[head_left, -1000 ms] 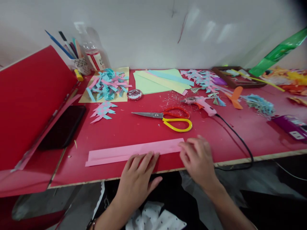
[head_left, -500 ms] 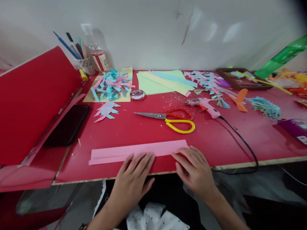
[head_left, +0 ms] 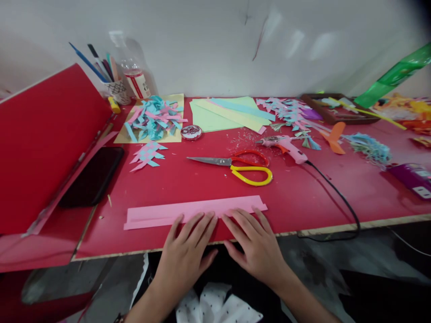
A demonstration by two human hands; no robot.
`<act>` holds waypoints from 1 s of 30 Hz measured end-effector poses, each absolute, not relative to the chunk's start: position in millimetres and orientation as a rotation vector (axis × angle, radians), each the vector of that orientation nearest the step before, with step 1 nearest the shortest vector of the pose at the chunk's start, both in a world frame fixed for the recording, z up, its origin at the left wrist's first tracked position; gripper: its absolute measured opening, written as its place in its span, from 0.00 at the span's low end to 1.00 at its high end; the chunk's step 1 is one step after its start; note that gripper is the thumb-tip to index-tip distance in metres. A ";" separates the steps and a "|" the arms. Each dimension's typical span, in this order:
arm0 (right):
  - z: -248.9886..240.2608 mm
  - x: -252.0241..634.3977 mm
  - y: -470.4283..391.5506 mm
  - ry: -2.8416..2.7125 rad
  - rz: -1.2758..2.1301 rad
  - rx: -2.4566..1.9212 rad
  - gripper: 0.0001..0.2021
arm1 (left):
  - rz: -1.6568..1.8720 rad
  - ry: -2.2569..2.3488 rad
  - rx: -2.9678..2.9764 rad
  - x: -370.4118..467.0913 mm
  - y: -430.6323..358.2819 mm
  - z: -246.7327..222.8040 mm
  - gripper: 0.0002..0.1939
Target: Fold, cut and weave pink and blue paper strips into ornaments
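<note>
A long folded strip of pink paper [head_left: 151, 214] lies across the red table near its front edge. My left hand [head_left: 190, 242] rests with outstretched fingertips on the strip's lower edge, around its middle. Close beside it, my right hand [head_left: 254, 244] lies flat with spread fingers, its tips pressing the strip's right part. Neither hand grips anything. Beyond the strip are scissors [head_left: 232, 161] with one red and one yellow handle, blades pointing left. A pink glue gun [head_left: 286, 147] lies behind them on the right, its black cord running over the table's front edge.
Left, a black phone [head_left: 96, 177] lies under a raised red panel [head_left: 50, 148]. A woven paper piece [head_left: 148, 156] and a pile of pink and blue strips [head_left: 155, 119] lie farther back. Pale green sheets [head_left: 215, 119] are by the wall. A green bottle [head_left: 393, 76] leans at right.
My right hand has slid left along the pink strip, closer to my left hand, uncovering the strip's right end. My left hand stays in place. The view has shifted slightly.
</note>
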State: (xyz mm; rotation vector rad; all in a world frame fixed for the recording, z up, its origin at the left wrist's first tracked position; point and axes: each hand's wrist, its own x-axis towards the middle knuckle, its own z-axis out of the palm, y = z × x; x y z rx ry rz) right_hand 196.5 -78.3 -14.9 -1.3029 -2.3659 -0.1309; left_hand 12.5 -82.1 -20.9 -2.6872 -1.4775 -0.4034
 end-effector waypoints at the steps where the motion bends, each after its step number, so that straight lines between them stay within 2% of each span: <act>1: -15.2 196.8 -78.8 -2.342 -0.126 -1.316 0.17 | -0.401 -1.481 -2.689 12.5 -82.1 -20.7 0.26; 18: -20.9 227.7 -80.0 -2.116 -0.257 -1.549 0.11 | -0.411 -1.462 -2.658 5.2 -82.8 -16.0 0.26; 24: -23.4 247.1 -79.5 -2.054 -0.316 -1.540 0.08 | -0.495 -1.512 -2.520 -28.4 -89.2 -18.3 0.26; 30: -21.3 248.5 -78.3 -2.053 -0.286 -1.605 0.07 | -0.328 -1.524 -2.404 -78.5 -99.4 -23.3 0.32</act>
